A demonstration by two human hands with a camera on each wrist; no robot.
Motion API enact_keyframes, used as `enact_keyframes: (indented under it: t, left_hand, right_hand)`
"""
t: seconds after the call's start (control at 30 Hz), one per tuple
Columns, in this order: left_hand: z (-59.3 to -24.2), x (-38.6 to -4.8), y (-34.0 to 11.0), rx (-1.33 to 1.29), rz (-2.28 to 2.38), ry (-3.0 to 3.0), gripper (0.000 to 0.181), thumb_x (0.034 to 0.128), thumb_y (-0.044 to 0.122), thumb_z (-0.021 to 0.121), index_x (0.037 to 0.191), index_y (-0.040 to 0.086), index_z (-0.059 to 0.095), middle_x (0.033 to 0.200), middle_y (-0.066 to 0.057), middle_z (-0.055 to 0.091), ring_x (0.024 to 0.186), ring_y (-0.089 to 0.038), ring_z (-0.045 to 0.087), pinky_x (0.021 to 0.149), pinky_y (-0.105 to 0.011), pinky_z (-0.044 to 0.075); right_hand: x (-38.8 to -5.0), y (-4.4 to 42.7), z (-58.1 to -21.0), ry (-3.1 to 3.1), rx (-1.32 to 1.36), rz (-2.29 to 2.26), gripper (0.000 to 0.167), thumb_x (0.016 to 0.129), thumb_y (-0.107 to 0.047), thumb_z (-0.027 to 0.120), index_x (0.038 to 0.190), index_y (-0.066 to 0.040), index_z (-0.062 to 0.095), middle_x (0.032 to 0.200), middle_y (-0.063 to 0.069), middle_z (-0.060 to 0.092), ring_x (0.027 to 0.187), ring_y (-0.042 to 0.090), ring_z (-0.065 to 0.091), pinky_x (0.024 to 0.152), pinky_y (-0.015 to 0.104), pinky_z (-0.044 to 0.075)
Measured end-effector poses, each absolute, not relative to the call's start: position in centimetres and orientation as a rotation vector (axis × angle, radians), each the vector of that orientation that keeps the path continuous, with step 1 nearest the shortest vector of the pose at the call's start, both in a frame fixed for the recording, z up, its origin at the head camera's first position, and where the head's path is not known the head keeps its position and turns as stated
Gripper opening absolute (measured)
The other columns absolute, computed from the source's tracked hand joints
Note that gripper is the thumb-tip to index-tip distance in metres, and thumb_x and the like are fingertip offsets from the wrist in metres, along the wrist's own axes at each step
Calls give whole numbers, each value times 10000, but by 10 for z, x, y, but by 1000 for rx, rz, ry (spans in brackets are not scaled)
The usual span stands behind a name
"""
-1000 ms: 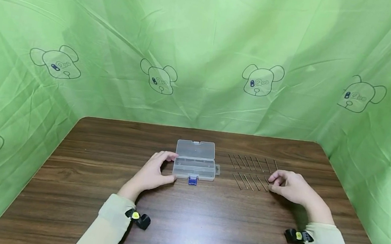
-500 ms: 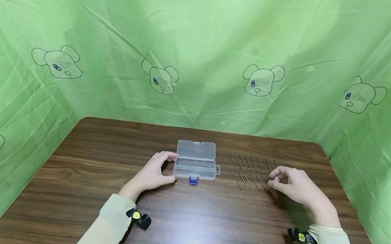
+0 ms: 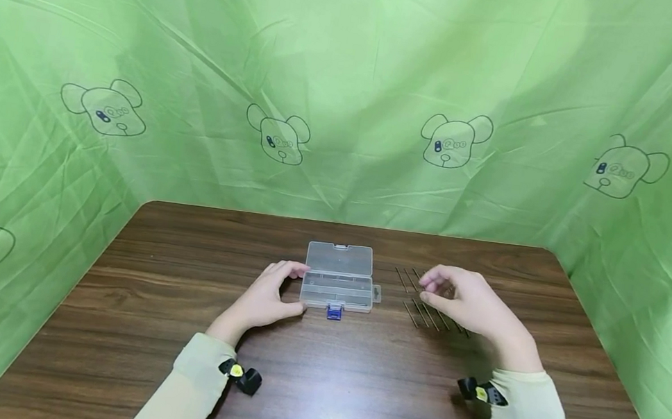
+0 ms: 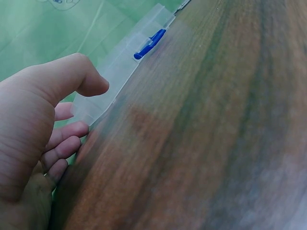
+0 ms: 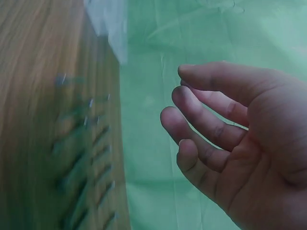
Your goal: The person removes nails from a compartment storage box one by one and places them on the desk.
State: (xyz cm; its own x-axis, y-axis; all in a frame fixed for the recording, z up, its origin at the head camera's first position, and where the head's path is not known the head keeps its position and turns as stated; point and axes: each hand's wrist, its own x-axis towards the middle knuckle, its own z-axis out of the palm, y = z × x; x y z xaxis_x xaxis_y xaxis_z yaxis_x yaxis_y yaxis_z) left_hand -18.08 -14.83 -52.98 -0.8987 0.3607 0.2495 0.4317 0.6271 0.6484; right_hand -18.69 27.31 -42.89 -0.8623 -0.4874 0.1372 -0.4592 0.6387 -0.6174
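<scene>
The clear plastic box (image 3: 336, 302) stands with its lid (image 3: 339, 259) raised and a blue latch (image 3: 334, 313) at the front. My left hand (image 3: 262, 298) holds the box's left side, thumb by the front corner and fingers near the back. Right of the box lie two rows of thin metal nails (image 3: 401, 280) or screws; the exact kind is too small to tell. Above these rows hovers my right hand (image 3: 469, 301), fingers loosely bent, hiding part of both rows. In the right wrist view nothing shows between the fingertips (image 5: 181, 98).
A brown wood-grain table (image 3: 326, 390) carries everything. Green cloth (image 3: 338, 189) hangs around its back and sides. The box has a small clear hanging tab (image 3: 377, 293) on its right side.
My right hand has left the nail at the near row's right end, now lying on the table, and has moved left over the rows. The left hand and box stay put.
</scene>
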Motion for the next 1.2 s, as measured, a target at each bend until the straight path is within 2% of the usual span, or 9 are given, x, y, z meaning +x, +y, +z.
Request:
enact_keyframes:
  t: [0.13,0.33,0.47,0.63,0.8,0.93,1.2]
  left_hand:
    - [-530,-181,-149,-680,-1131,-2742,690,831,193,873,1466,105,619,1286,-44,654,1249,-263,578,1131,-506,428]
    - [-529,-181,-148,-691,-1135,-2734,688,828,188,883,1457,97,623,1285,-49,657,1249,-264,582,1136,-505,421]
    - [-529,-181,-148,-691,-1138,-2734,689,825,185,884,1457,98,623,1284,-45,656,1248,-262,582,1140,-504,417]
    - [-528,-181,-148,-684,-1133,-2734,688,823,181,877,1458,104,625,1283,-37,658,1246,-262,583,1131,-509,428]
    - [-529,-180,-148,-672,-1138,-2745,684,827,185,873,1460,116,623,1286,-25,655,1251,-253,579,1134,-506,428]
    - [-528,-180,-147,-680,-1138,-2743,682,831,187,872,1461,113,622,1291,-31,655,1253,-258,580,1132,-512,429]
    - [-528,-180,-148,-662,-1136,-2745,692,825,193,872,1465,121,621,1314,-40,661,1261,-256,574,1140,-502,427]
  right_hand:
    - [-196,251,-428,2764,-884,-1050,162,981,-156,833,1124,-134,760,976,-79,726,916,113,670,777,314,554]
    - [-203,224,-425,2689,-913,-1049,191,973,-111,824,1149,-117,752,1001,-54,730,966,144,680,886,441,583]
    - [-207,207,-428,2656,-915,-1067,180,982,-97,813,1153,-96,758,1007,-56,737,971,136,687,906,411,580]
    - [-209,188,-437,2589,-921,-1084,184,976,-104,827,1148,-69,772,1007,-56,760,939,119,700,863,356,581]
    - [-212,176,-449,2583,-949,-1016,143,969,-105,838,1105,-89,796,1039,-6,784,952,176,711,877,414,586]
    - [-213,170,-457,2642,-978,-945,96,951,-114,860,1031,-148,820,1059,-31,766,1014,233,701,921,451,570]
    - [-215,160,-467,2643,-1132,-872,62,937,-121,863,993,-142,844,1061,-37,760,1073,199,718,996,421,568]
